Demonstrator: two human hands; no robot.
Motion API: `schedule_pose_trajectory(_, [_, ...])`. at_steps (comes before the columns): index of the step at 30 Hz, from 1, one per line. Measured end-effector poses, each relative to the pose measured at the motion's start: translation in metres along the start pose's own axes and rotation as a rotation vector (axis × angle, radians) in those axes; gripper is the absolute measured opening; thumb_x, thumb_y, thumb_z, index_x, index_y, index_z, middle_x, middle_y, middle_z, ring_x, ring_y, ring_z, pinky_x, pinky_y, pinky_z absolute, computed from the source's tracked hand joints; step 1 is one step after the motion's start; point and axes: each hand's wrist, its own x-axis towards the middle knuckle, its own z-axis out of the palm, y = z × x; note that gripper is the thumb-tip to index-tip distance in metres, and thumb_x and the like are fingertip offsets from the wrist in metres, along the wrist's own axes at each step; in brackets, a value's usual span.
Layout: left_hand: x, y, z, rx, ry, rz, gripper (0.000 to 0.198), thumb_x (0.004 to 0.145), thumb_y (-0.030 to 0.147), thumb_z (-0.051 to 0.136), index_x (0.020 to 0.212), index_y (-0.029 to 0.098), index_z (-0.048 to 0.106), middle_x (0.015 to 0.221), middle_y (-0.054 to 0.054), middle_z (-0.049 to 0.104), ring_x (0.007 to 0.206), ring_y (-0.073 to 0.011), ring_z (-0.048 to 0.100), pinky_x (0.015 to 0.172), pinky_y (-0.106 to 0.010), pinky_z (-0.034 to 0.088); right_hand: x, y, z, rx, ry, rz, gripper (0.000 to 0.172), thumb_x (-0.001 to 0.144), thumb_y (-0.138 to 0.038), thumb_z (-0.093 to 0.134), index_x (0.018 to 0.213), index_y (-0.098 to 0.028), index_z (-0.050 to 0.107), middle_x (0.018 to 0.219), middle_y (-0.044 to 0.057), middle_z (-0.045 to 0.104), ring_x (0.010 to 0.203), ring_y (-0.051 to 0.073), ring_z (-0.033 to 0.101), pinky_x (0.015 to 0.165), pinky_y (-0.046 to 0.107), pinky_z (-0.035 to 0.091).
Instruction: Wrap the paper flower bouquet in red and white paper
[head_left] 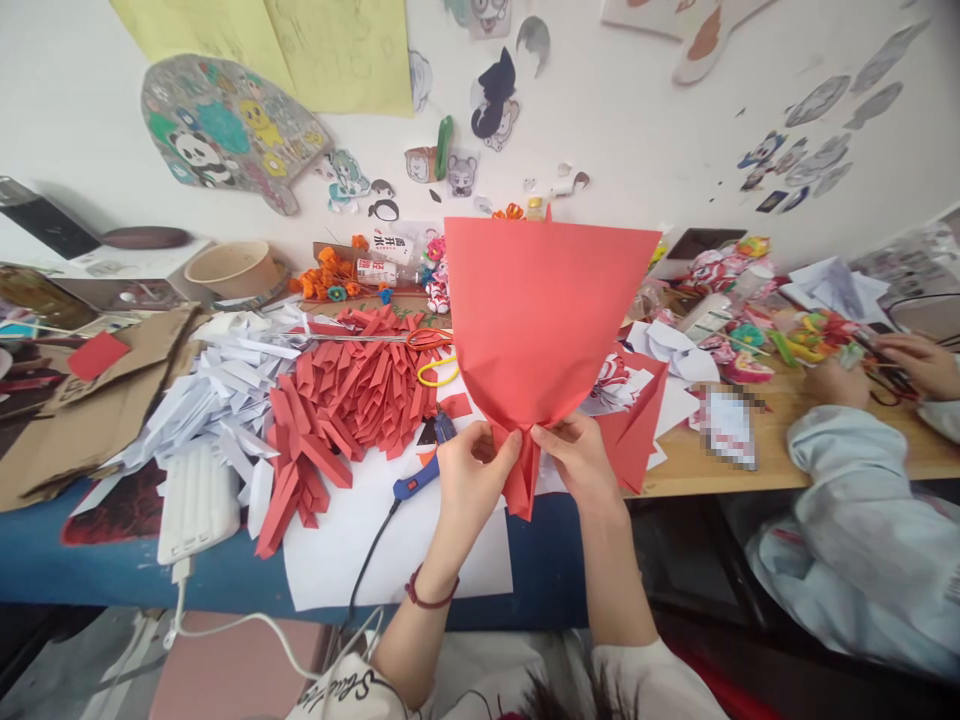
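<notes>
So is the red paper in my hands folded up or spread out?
Partly both: the red paper fans out wide at the top, while left hand and right hand pinch its bottom into gathered pleats.

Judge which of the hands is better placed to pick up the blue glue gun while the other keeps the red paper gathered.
Left, probably. The left hand pinches the red paper right above the blue glue gun. The right hand pinches the same gathered neck on the far side.
</notes>
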Motion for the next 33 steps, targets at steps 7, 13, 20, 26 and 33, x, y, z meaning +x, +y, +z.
schedule_pose_trajectory(7, [-0.0042,-0.0009,0.0022,0.229,0.124,0.088,0.041,0.085,0.051,0.066,0.064,0.017,0.059,0.058,0.001,0.058,0.056,-0.0105,0.049,0.057,-0.025,0.039,-0.0025,-0.0058,-0.0031,-0.108,-0.023,-0.035,0.015,0.071,-0.027,0.086,0.081,-0.023,0.077,0.083,0.002,0.077,0.077,0.017,0.071,0.071,0.027,0.057])
schedule_pose_trajectory(13, [-0.0058,0.0004,0.004,0.219,0.146,0.1,0.041,0.084,0.05,0.068,0.062,0.017,0.058,0.056,0.002,0.058,0.053,-0.009,0.047,0.056,-0.024,0.038,0.002,-0.0011,-0.003,-0.08,-0.014,-0.105,0.012,0.074,-0.031,0.084,0.081,-0.024,0.077,0.081,0.002,0.075,0.078,0.016,0.069,0.074,0.027,0.056])
schedule_pose_trajectory(20, [-0.0065,-0.001,0.0067,0.274,0.189,0.131,0.043,0.084,0.049,0.068,0.06,0.018,0.051,0.055,0.004,0.052,0.052,-0.0085,0.043,0.055,-0.025,0.034,0.0017,-0.0008,0.0016,-0.17,0.07,-0.084,0.017,0.078,-0.038,0.081,0.084,-0.023,0.077,0.085,0.003,0.075,0.079,0.017,0.069,0.075,0.026,0.055])
schedule_pose_trajectory(26, [-0.005,-0.0006,0.008,0.271,0.174,0.12,0.04,0.084,0.048,0.068,0.062,0.019,0.051,0.056,0.004,0.051,0.053,-0.0093,0.044,0.055,-0.025,0.035,0.0023,0.0025,0.0023,-0.119,0.059,-0.023,0.027,0.075,-0.045,0.081,0.09,-0.023,0.076,0.089,0.005,0.075,0.084,0.02,0.071,0.076,0.03,0.057])
schedule_pose_trajectory(33, [-0.0033,-0.0001,0.0024,0.281,0.162,0.123,0.035,0.083,0.045,0.068,0.065,0.019,0.054,0.059,0.003,0.055,0.055,-0.0102,0.046,0.056,-0.025,0.036,0.005,0.0028,-0.0006,-0.083,-0.002,-0.034,0.027,0.066,-0.034,0.089,0.084,-0.021,0.074,0.085,0.003,0.073,0.081,0.019,0.069,0.073,0.029,0.056])
